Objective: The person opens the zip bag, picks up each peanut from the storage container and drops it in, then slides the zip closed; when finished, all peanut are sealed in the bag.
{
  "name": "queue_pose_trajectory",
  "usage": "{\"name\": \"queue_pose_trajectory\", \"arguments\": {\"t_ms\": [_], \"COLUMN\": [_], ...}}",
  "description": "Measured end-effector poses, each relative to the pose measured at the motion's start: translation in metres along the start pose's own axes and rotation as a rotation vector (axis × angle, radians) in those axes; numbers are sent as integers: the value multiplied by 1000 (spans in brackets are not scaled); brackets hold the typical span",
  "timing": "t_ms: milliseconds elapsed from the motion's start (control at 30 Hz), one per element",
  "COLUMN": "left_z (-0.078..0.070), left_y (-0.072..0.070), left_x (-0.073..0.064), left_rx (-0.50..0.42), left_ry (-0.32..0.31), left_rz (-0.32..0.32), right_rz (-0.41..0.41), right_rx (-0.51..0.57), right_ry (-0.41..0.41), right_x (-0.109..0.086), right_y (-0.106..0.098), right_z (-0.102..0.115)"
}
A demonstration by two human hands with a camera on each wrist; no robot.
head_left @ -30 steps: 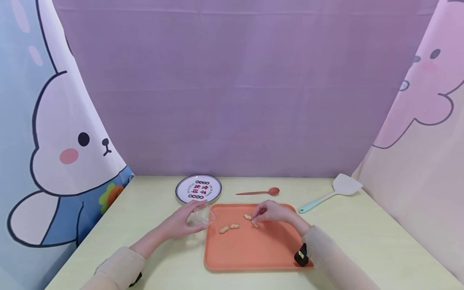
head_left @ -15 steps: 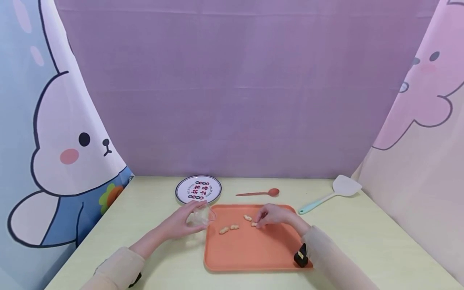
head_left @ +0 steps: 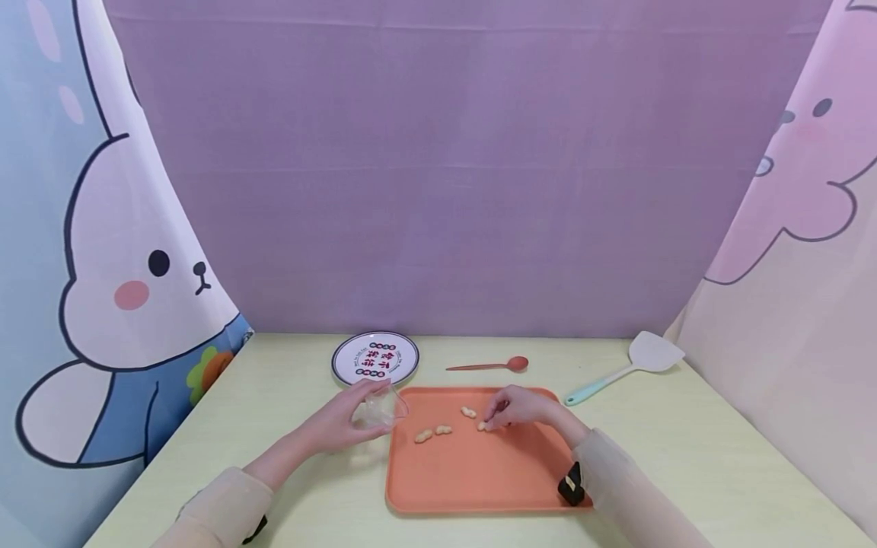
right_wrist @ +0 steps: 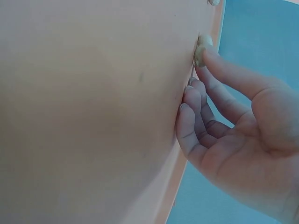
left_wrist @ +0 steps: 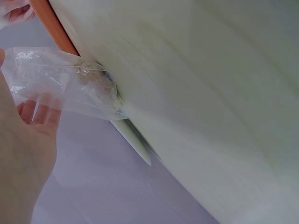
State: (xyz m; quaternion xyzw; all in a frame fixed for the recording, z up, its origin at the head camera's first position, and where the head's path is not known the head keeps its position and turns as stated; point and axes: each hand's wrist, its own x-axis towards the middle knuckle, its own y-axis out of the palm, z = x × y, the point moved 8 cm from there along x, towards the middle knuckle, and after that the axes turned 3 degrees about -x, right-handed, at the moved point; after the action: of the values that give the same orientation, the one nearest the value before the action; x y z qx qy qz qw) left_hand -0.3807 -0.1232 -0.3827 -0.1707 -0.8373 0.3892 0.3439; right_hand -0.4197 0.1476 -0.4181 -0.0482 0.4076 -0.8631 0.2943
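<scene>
My left hand [head_left: 351, 418] holds a clear plastic bag [head_left: 375, 409] by its mouth, over the left edge of the orange tray [head_left: 493, 487]. In the left wrist view the bag [left_wrist: 42, 74] hangs sideways with brownish, blurred contents [left_wrist: 96, 84] at its closed end. With thumb and forefinger my right hand [head_left: 524, 406] pinches a peanut [head_left: 482, 426] at the tray surface; the right wrist view shows this peanut [right_wrist: 204, 46] between the fingertips. Another unshelled peanut [head_left: 468, 412] lies just behind it. Farther left on the tray are two more, a peanut [head_left: 423, 435] and a smaller one [head_left: 444, 429].
Behind the tray, a white plate [head_left: 356, 358] with a blue rim and red characters stands at the left. A red spoon [head_left: 517, 364] lies behind the tray's middle. A white spatula [head_left: 651, 354] with a mint handle rests at the right. A purple curtain [head_left: 438, 190] backs the table.
My right hand has moved slightly right and forward around the peanut, which has shifted a little on the tray. The left hand and the bag have stayed in place.
</scene>
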Motion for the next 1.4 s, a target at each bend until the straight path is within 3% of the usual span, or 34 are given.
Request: {"name": "queue_pose_trajectory", "arguments": {"t_ms": [200, 433, 1033, 1400], "left_z": [1, 1, 3, 0], "left_y": [1, 1, 3, 1], "left_x": [0, 0, 0, 0], "left_rx": [1, -2, -9, 0], "left_ry": [-23, -26, -20, -21], "left_rz": [14, 16, 20, 17], "right_rz": [9, -45, -26, -70], "right_rx": [7, -23, -34, 9], "right_ry": [8, -28, 0, -72], "right_x": [-1, -1, -4, -6], "right_y": [0, -7, -7, -19], "right_z": [-2, -2, -4, 3]}}
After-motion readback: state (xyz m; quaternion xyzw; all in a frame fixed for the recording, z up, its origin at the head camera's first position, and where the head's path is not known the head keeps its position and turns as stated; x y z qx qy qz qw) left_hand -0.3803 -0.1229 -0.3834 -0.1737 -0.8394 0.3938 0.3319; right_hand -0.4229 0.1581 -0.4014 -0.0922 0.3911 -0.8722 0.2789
